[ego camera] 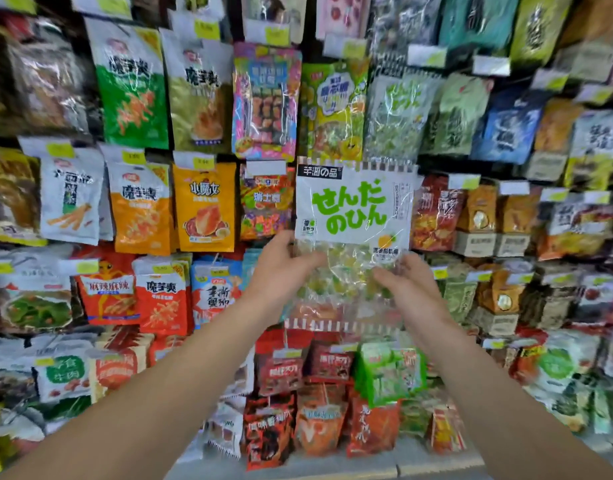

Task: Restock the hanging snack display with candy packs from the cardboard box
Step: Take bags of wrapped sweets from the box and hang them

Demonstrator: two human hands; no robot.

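Observation:
A white candy pack point(353, 209) with big green lettering and a clear lower half full of yellow-green sweets is held up flat against the hanging snack display point(201, 109), in its middle row. My left hand point(281, 271) grips the pack's lower left edge. My right hand point(407, 282) holds its lower right side, fingers curled onto the clear part. The pack's top edge sits just under a yellow-green bag point(334, 109) above. The cardboard box is out of view.
Snack bags hang in tight rows all around: orange and green pouches point(204, 206) at left, red and brown packs point(436, 213) at right, red pouches point(326, 368) below. A grey floor strip point(384, 469) shows at the bottom.

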